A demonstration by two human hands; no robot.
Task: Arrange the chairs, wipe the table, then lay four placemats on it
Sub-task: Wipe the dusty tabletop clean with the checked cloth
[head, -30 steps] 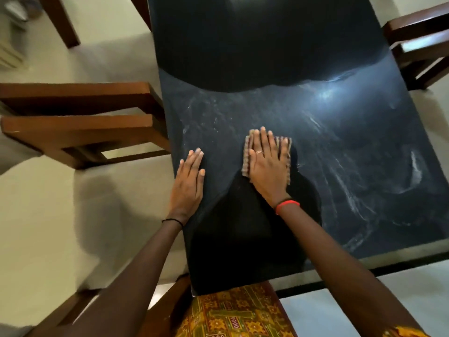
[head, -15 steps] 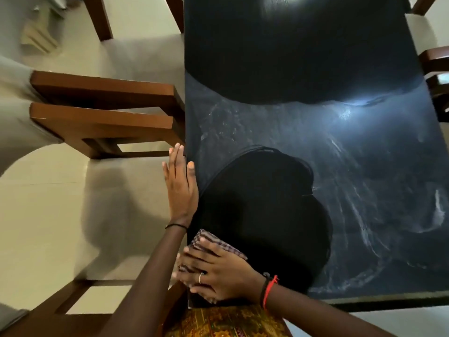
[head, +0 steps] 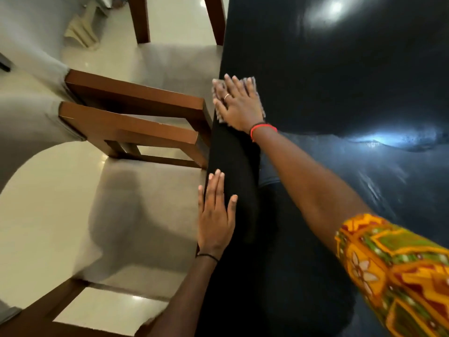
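Note:
The black marble table (head: 340, 98) fills the right side of the view. My right hand (head: 237, 103) lies flat with straight fingers on a checked wiping cloth (head: 257, 103), pressing it onto the table near the left edge, well ahead of me. Closer to me, my left hand (head: 216, 215) rests flat with straight fingers on the table's left edge. Two wooden chairs with grey seats stand along that side: the near chair (head: 136, 215) beside my left hand, and the far chair (head: 179, 66) beside the cloth.
The chairs' brown armrests (head: 131, 117) reach almost to the table edge between my hands. Pale tiled floor (head: 43, 190) lies to the left. A light-coloured object (head: 80, 32) sits on the floor at the far left.
My right hand has swept the cloth from the near left corner forward along the table's left edge. My left hand stays on that edge, and the view has shifted left and forward.

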